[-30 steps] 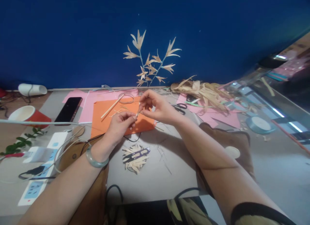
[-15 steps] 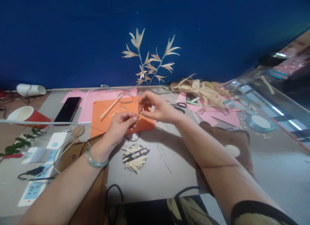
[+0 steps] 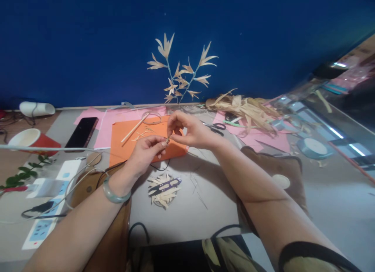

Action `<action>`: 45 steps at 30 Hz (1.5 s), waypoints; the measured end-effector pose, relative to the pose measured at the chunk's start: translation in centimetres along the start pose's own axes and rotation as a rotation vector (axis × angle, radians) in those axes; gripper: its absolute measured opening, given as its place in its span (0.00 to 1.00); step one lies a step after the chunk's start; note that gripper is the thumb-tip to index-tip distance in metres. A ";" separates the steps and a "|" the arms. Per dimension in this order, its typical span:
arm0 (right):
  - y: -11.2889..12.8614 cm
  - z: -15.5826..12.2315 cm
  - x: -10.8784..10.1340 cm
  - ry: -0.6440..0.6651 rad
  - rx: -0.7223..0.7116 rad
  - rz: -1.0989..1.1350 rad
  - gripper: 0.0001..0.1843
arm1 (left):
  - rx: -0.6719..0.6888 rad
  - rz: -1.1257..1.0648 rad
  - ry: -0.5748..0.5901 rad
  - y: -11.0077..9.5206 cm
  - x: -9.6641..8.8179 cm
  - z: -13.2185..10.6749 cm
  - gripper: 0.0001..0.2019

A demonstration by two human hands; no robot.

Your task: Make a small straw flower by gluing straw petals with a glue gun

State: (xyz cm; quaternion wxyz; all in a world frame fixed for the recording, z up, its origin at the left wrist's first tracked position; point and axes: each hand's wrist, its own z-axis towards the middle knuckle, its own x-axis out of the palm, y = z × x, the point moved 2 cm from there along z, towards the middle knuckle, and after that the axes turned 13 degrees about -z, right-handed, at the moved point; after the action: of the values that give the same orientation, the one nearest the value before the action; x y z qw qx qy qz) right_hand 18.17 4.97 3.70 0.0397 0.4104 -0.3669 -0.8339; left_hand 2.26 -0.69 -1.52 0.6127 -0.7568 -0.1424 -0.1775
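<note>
My left hand [image 3: 145, 152] and my right hand [image 3: 187, 130] meet above the orange paper sheet [image 3: 126, 140]. Both pinch one small tan straw piece [image 3: 167, 140] between their fingertips; the fingers of both are closed. A jade bangle [image 3: 113, 192] circles my left wrist. Below my hands, dark thread snips [image 3: 164, 185] lie on a little heap of cut straw strips [image 3: 161, 197]. A thin wooden stick [image 3: 135, 127] rests on the orange sheet's far edge.
A straw leaf sprig [image 3: 181, 74] stands against the blue wall. Dried husks [image 3: 249, 111], black scissors [image 3: 216, 127] and pink paper [image 3: 258, 137] lie right. A phone [image 3: 82, 131], red cup [image 3: 32, 140], power strip [image 3: 49, 203] and cables sit left. A ribbon roll [image 3: 313, 149] lies far right.
My right hand has come down a little, its fingertips closing in on the straw piece held by my left hand. The left hand has hardly moved.
</note>
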 end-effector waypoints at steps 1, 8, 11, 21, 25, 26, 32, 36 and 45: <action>0.0 0.0 0.0 0.000 -0.001 -0.005 0.12 | -0.001 -0.005 -0.004 0.0 0.0 0.0 0.13; 0.2 0.0 -0.1 -0.013 -0.011 -0.035 0.12 | -0.022 -0.015 -0.023 -0.1 0.2 -0.1 0.11; 0.1 -0.1 -0.1 -0.010 -0.021 -0.053 0.12 | -0.016 -0.007 -0.018 -0.1 0.1 0.0 0.12; 0.3 -0.1 0.2 0.009 -0.047 -0.107 0.12 | -0.035 0.019 -0.012 -0.1 0.0 0.0 0.14; 0.4 -0.1 0.2 0.007 -0.057 -0.114 0.12 | -0.036 0.022 -0.012 -0.2 0.0 0.0 0.14; 0.4 -0.1 0.1 0.011 -0.061 -0.114 0.13 | -0.036 0.020 -0.012 -0.1 0.0 0.0 0.14; 0.6 -0.1 0.1 0.011 -0.071 -0.129 0.10 | -0.028 0.022 -0.013 -0.1 0.0 0.0 0.13; 0.7 -0.1 0.1 0.005 -0.059 -0.131 0.08 | -0.024 0.019 -0.011 -0.1 -0.1 0.0 0.12; 0.6 -0.1 0.0 0.005 -0.046 -0.125 0.10 | 0.030 0.063 -0.002 -0.1 -0.2 0.0 0.11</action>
State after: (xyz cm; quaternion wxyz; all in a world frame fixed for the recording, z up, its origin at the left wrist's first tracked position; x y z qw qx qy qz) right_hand 18.09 4.52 4.03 -0.0021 0.4337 -0.3213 -0.8418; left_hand 2.08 -0.71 -1.50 0.6291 -0.7518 -0.1219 -0.1553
